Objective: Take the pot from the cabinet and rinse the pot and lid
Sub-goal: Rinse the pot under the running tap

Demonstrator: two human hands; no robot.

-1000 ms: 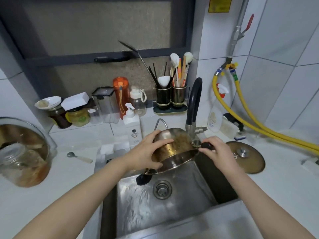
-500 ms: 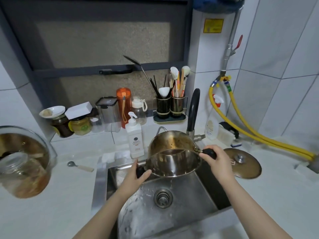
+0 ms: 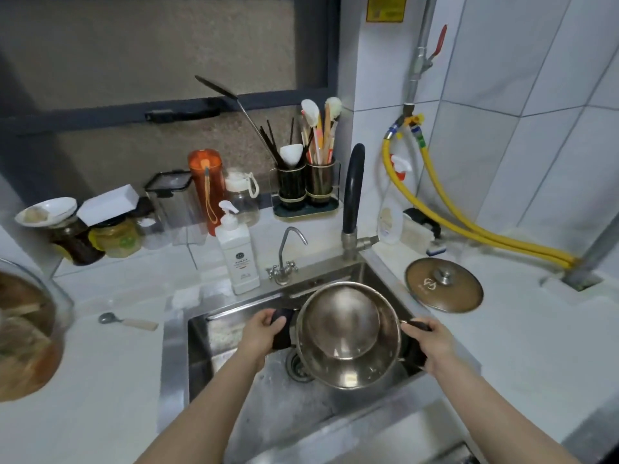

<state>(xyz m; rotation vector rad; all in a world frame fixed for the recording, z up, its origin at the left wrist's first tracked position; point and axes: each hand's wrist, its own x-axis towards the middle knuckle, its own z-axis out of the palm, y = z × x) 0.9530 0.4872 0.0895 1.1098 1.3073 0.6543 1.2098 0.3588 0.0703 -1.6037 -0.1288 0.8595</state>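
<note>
1. There is one pot point(image 3: 348, 334) and one lid point(image 3: 443, 285).
2. The pot is round, of shiny steel, with two dark handles; its opening faces up and a few water drops sit inside.
3. It is held over the sink point(image 3: 254, 393), near the right edge.
4. The left hand point(image 3: 259, 336) grasps one handle, the right hand point(image 3: 432, 344) the other.
5. The brown lid lies flat on the counter point(image 3: 536, 346), beside the sink's right back corner.
</note>
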